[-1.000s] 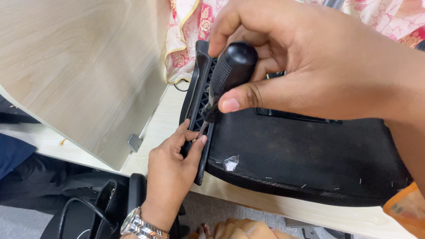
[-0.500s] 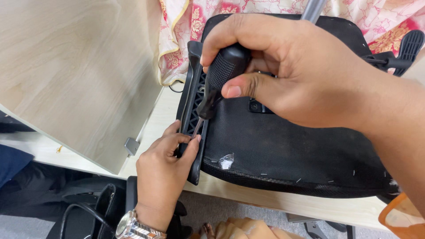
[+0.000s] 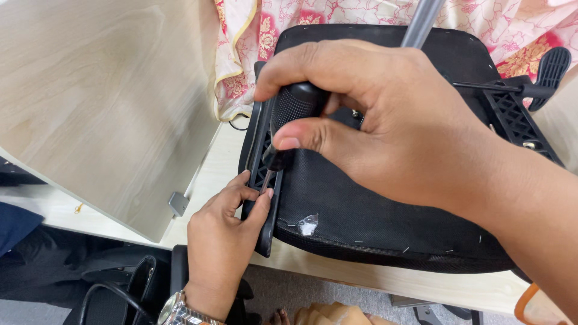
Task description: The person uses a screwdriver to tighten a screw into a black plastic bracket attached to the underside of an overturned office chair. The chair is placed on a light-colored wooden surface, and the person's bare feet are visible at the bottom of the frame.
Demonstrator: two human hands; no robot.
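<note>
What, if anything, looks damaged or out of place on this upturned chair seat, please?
A small pale torn patch shows on the black chair seat underside near its front edge, right of the left hand; stray staples dot the fabric.

Pale wood-grain partition panel (image 3: 90, 102) stands left on light desk top (image 3: 373, 280); grey floor (image 3: 301, 289) below desk; pink floral cloth (image 3: 494, 24) behind.

Bright, even, sharp; soft shadows.

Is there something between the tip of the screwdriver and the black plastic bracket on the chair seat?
Nothing visible. The right hand holds the screwdriver, whose shaft runs straight down to the bracket. The left hand fingers pinch the bracket beside the tip, not under it. The tip's contact point is hidden.
</note>
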